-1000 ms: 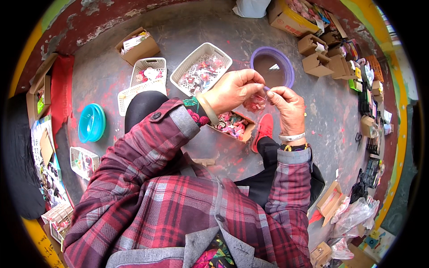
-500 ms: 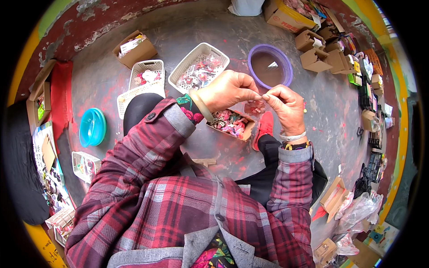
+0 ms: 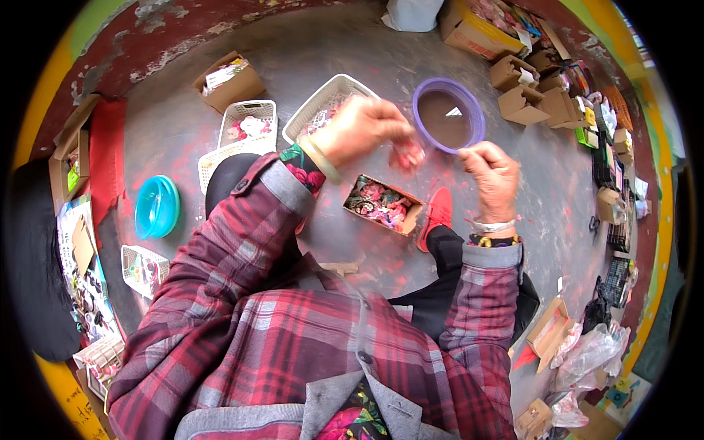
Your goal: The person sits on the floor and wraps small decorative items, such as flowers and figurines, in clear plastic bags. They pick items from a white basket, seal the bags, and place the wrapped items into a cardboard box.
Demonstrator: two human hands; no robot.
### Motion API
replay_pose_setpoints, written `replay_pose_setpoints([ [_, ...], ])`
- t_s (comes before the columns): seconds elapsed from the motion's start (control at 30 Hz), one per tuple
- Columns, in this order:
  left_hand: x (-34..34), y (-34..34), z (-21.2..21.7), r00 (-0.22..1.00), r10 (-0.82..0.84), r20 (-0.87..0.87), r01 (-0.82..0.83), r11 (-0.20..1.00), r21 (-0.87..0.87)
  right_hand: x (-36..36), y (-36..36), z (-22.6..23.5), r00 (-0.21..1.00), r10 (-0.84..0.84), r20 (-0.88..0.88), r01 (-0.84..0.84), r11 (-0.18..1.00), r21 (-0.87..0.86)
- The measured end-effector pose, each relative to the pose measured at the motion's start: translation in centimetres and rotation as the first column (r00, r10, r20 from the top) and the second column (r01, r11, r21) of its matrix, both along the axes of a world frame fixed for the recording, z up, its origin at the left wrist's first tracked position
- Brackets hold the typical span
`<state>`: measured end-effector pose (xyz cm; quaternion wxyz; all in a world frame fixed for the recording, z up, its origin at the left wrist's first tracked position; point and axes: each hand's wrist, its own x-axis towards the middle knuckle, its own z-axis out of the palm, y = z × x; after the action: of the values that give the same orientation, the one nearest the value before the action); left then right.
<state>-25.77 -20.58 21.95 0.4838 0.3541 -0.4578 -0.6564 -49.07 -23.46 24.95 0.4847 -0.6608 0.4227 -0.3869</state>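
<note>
Across part of the large basket (image 3: 306, 108), hiding some of its contents, the left hand (image 3: 363, 132) has just parted from the right hand (image 3: 495, 180), so it now seems to carry the pinkish bag (image 3: 407, 156) alone; it appears to pinch the bag's top, though blur hides the exact grip. Below stands the open box (image 3: 414, 214). Farther right, past the tub (image 3: 482, 121), the right hand's thumb and forefinger press together; whether anything thin lies between them, I cannot tell.
</note>
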Motion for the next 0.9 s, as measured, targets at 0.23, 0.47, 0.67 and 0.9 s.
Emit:
replay_pose_setpoints([
  [0.23,5.6,-0.8,-0.8,0.677,0.568,0.468,-0.586,0.801,-0.126,-3.3,0.3,1.2,0.994,-0.1,-0.052,0.099,0.995,-0.019],
  [0.47,11.2,-3.6,-12.2,0.27,0.61,0.745,-0.732,0.633,-0.253,-2.7,1.6,0.7,0.993,-0.048,-0.107,0.053,0.998,0.043],
  [0.67,9.7,-2.2,-24.3,0.107,0.345,0.933,-0.901,0.43,-0.056,-2.5,0.9,-0.6,0.973,-0.03,-0.23,0.049,0.996,0.078],
  [0.9,6.8,-4.2,-29.5,0.391,0.773,0.5,-0.898,0.201,0.391,-1.1,0.2,-1.3,0.961,0.015,-0.277,0.026,0.99,0.141],
])
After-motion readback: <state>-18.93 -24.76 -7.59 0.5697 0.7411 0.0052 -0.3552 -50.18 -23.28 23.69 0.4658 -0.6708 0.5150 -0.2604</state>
